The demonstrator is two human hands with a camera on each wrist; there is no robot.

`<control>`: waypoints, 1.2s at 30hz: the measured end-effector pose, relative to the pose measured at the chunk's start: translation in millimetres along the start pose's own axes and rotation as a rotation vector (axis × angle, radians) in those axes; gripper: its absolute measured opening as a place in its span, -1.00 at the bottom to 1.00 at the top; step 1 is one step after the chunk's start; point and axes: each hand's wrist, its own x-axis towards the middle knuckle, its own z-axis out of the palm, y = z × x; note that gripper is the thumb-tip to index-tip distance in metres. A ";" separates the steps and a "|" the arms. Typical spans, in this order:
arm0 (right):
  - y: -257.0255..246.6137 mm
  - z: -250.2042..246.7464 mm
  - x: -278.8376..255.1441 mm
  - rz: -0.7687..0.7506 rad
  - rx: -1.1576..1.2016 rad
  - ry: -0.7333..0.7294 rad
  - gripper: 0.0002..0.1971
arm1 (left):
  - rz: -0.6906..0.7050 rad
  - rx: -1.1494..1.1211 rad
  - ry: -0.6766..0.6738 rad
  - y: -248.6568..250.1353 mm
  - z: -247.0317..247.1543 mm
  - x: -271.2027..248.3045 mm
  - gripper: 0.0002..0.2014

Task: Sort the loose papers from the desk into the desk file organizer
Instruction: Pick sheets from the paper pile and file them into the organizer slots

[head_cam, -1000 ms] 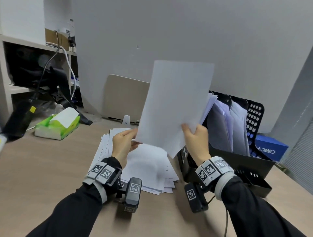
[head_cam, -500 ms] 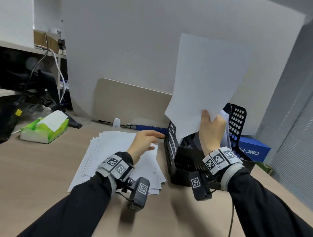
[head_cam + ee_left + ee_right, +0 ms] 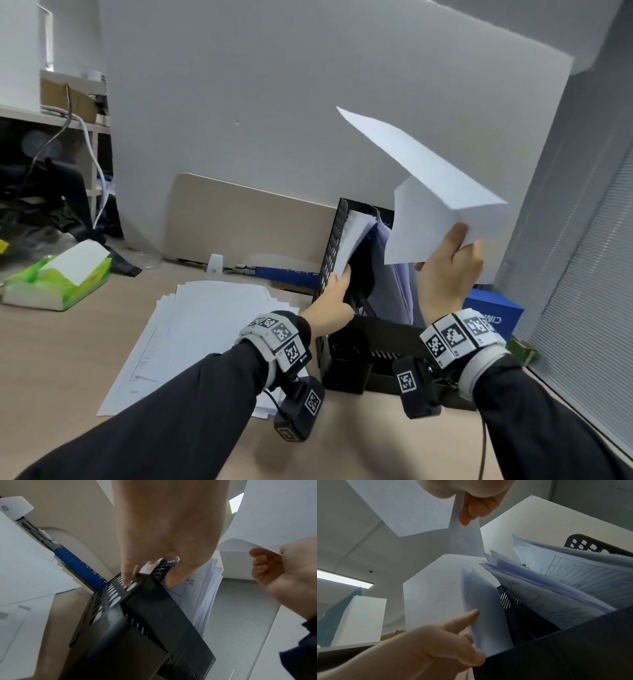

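Leftmost, the loose papers (image 3: 205, 329) lie fanned on the desk (image 3: 51, 342); they look light and floppy, best pinched near an edge. Our left hand (image 3: 334, 294) has thumb and fingers round the file organizer's (image 3: 370, 346) left wall, pressing filed sheets aside. Our right hand (image 3: 448, 263) pinches one bent sheet (image 3: 438, 198) above the slots.
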 end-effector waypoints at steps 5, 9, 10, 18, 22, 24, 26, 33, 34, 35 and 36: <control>-7.8 0.7 -16.1 -0.062 -0.119 -0.148 -0.48 | -0.030 -0.046 -0.003 -1.4 -0.2 -3.6 0.00; 3.1 8.6 -30.7 -0.145 -0.431 -0.459 -0.82 | -0.029 -0.072 0.020 -0.7 -1.6 -7.4 0.00; 8.8 11.5 -33.0 -0.153 -0.540 -0.576 -0.90 | -0.030 -0.068 0.023 0.5 -2.2 -8.1 -0.02; 33.0 23.5 -43.3 -0.015 -0.712 -0.748 -0.70 | 0.037 -0.066 0.040 0.5 -9.0 -16.1 -0.22; 38.5 30.2 -46.8 0.028 -0.727 -0.818 -0.73 | 0.045 -0.069 0.041 -4.6 -12.4 -16.9 -0.20; 41.3 31.7 -50.8 0.088 -0.746 -0.918 -0.73 | 0.054 -0.071 0.034 -8.5 -15.2 -17.0 -0.19; 45.5 30.4 -54.5 0.095 -0.751 -0.921 -0.69 | 0.065 -0.095 0.026 -13.3 -16.8 -17.6 -0.22; 38.7 25.5 -65.0 0.042 -0.769 -0.758 -0.70 | 0.086 -0.210 0.078 -28.0 -26.7 -27.6 -0.40; 38.2 25.9 -65.7 0.044 -0.752 -0.718 -0.71 | 0.074 -0.222 0.112 -28.6 -29.3 -29.5 -0.44; 38.0 26.8 -65.8 0.056 -0.744 -0.699 -0.72 | 0.060 -0.219 0.141 -29.7 -32.1 -31.0 -0.48; 38.7 28.5 -65.1 0.074 -0.743 -0.703 -0.74 | 0.050 -0.216 0.158 -31.4 -34.4 -32.1 -0.51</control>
